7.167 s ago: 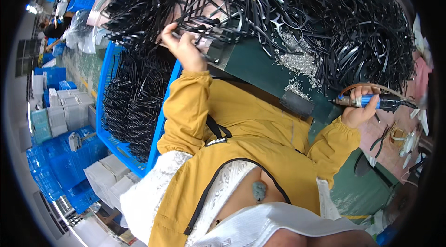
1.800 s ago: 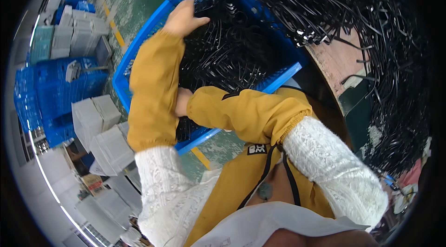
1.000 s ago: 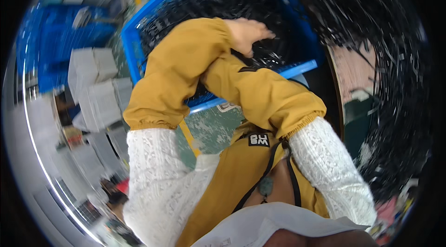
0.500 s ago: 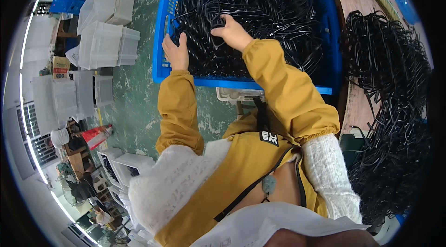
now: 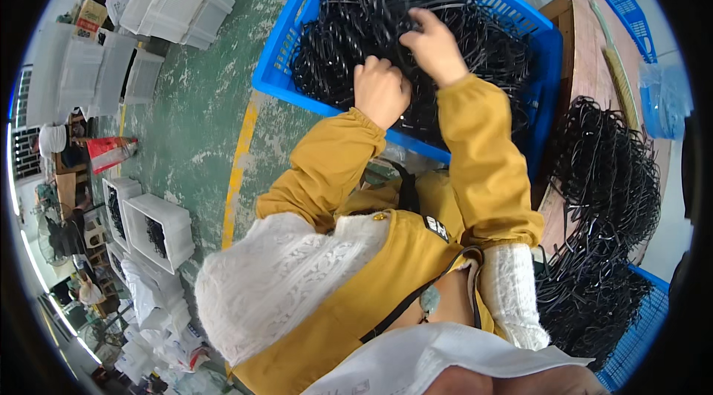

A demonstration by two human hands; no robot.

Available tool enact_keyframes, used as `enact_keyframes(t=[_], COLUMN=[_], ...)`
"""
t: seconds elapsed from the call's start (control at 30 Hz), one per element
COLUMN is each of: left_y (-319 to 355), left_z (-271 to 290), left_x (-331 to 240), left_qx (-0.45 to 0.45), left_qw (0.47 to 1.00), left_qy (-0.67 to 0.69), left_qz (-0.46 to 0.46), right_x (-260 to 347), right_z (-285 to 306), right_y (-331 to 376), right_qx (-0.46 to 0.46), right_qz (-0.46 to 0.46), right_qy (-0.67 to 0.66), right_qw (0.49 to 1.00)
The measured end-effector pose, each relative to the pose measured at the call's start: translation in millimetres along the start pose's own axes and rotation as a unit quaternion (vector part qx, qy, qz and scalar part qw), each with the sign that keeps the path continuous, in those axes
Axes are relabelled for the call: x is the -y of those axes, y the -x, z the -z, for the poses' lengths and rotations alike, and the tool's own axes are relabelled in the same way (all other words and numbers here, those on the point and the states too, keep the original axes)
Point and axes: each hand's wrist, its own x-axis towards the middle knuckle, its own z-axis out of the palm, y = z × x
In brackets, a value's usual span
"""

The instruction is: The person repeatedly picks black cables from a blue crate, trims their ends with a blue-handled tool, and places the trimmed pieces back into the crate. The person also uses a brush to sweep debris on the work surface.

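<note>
Black cable loops (image 5: 349, 31) fill the blue plastic crate (image 5: 286, 46) on the green floor (image 5: 200, 105). The left hand (image 5: 380, 89) rests curled on them; whether its grip holds any is unclear. The right hand (image 5: 434, 46) pinches one loop. More black cables (image 5: 609, 172) lie on the desk (image 5: 587, 46).
</note>
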Motion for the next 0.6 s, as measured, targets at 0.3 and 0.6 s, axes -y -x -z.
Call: enact_keyframes(t=[0.3, 0.6], left_y=[13.8, 1.9], left_z=[-0.2, -4.6], left_x=[141.1, 142.6], left_qx=[-0.026, -0.131], left_qw=[0.942, 0.828], left_qy=[-0.006, 0.408], left_qz=[0.334, 0.361], right_x=[-34.6, -27.8], right_z=[-22.3, -12.1], right_y=[-10.5, 18.6], right_qx=[0.144, 0.182], right_qz=[-0.096, -0.148], right_qy=[-0.258, -0.36], right_qw=[0.951, 0.903])
